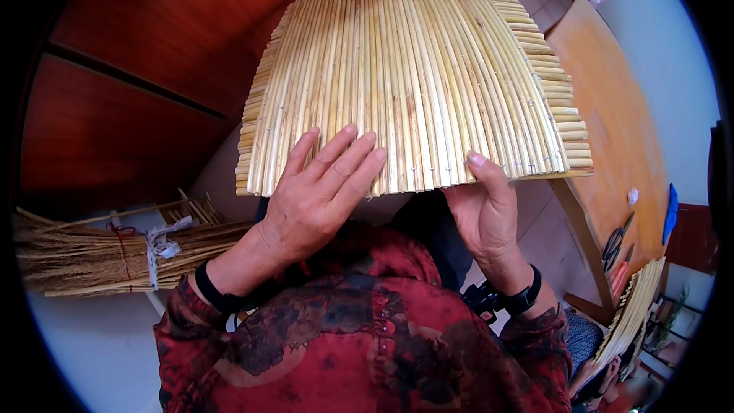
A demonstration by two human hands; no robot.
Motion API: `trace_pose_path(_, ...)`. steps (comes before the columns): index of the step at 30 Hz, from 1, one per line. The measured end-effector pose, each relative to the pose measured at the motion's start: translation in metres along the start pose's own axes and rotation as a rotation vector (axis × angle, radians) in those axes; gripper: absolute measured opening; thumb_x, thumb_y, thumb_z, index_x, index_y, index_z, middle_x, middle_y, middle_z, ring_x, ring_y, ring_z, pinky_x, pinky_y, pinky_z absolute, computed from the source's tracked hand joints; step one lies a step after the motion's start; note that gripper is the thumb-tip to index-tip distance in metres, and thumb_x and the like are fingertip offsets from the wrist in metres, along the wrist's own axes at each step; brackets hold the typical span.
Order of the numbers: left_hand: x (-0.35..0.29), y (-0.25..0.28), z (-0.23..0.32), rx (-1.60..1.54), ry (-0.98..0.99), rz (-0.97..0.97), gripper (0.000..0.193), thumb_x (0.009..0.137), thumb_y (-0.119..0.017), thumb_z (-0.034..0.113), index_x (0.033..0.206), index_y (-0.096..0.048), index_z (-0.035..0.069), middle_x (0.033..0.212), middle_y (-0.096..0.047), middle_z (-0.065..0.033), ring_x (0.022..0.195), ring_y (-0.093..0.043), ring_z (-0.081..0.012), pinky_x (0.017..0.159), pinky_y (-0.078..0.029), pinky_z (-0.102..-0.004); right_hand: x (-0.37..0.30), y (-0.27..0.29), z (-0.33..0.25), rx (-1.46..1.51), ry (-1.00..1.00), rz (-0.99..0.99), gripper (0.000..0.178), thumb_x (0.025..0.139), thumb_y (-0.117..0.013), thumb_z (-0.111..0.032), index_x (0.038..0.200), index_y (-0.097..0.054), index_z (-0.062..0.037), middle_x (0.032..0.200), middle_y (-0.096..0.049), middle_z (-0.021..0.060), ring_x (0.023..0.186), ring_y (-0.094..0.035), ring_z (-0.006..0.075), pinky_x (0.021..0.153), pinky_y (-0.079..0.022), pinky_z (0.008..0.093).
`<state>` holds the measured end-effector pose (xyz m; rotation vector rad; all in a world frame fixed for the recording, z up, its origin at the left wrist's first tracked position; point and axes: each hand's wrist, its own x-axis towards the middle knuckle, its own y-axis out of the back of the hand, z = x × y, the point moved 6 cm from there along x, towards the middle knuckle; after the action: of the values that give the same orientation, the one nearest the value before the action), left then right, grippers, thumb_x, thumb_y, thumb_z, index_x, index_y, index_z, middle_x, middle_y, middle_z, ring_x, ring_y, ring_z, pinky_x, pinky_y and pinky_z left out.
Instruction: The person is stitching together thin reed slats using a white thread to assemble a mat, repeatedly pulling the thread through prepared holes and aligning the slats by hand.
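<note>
A large panel of pale reed stalks (405, 76), laid side by side and stitched with thin thread, is in front of me. Beneath its top layer, the ends of crosswise stalks jut out at both sides. My left hand (313, 191) rests on the near part of the panel, fingers outstretched and slightly apart. At the near edge, to the right, my right hand (485, 214) grips the panel with the thumb on top. The other right fingers are partly hidden under the edge.
A wooden table (612, 122) at right holds black-handled scissors (612, 248), a red-handled tool (619, 277) and a blue object (670, 214). More stalks (631, 313) lie near another person's hand (612, 373). Left are a tied bundle of dry stalks (84, 256) and reddish-brown wooden panels (153, 23).
</note>
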<state>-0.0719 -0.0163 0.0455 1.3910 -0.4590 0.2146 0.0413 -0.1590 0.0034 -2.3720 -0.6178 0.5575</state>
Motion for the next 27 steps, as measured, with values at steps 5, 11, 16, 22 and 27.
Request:
trace_pose_path(5,0.013,0.003,0.002,-0.006,0.034,-0.021,0.043,0.08,-0.058,0.007,0.122,-0.057,0.009,0.126,-0.057,-0.0092,0.118,-0.053,-0.0277,0.098,-0.038,-0.0441,0.003,0.0,-0.004,0.003,-0.008,-0.028,0.055,0.087,-0.055,-0.015,0.134,-0.035,0.0039,0.13,-0.049,0.0158,0.12,-0.049,0.0266,0.102,-0.039,0.044)
trace_pose_path(11,0.017,0.004,0.001,-0.019,-0.002,-0.073,0.046,0.079,-0.056,0.008,0.125,-0.055,0.013,0.13,-0.055,-0.0068,0.118,-0.053,-0.0277,0.097,-0.039,-0.0449,0.004,-0.002,-0.007,-0.004,0.002,-0.029,0.055,0.087,-0.055,-0.016,0.134,-0.035,0.0034,0.13,-0.05,0.0161,0.12,-0.049,0.0268,0.102,-0.04,0.0443)
trace_pose_path(16,0.016,0.001,0.0,-0.058,-0.051,-0.084,0.045,0.081,-0.053,0.008,0.126,-0.055,0.01,0.131,-0.054,-0.0078,0.12,-0.051,-0.0275,0.098,-0.038,-0.0462,0.004,-0.002,-0.003,-0.017,-0.02,-0.028,0.056,0.086,-0.055,-0.017,0.134,-0.035,0.0028,0.131,-0.048,0.016,0.12,-0.049,0.0268,0.103,-0.039,0.0439)
trace_pose_path(22,0.018,0.0,-0.001,-0.119,-0.088,-0.075,0.044,0.082,-0.052,0.007,0.126,-0.053,0.004,0.132,-0.053,-0.0099,0.123,-0.05,-0.0261,0.101,-0.036,-0.047,0.006,-0.001,0.001,0.066,-0.052,-0.044,0.05,0.089,-0.052,-0.013,0.134,-0.036,0.0006,0.128,-0.05,0.014,0.117,-0.051,0.0256,0.1,-0.041,0.0447)
trace_pose_path(27,0.019,-0.001,-0.007,-0.136,-0.084,-0.067,0.042,0.083,-0.05,0.008,0.126,-0.053,0.006,0.132,-0.053,-0.0095,0.123,-0.05,-0.0259,0.104,-0.035,-0.0453,0.005,0.003,0.001,-0.044,-0.037,-0.069,0.057,0.09,-0.055,-0.025,0.136,-0.033,0.001,0.132,-0.048,0.0155,0.121,-0.048,0.0261,0.101,-0.04,0.0437)
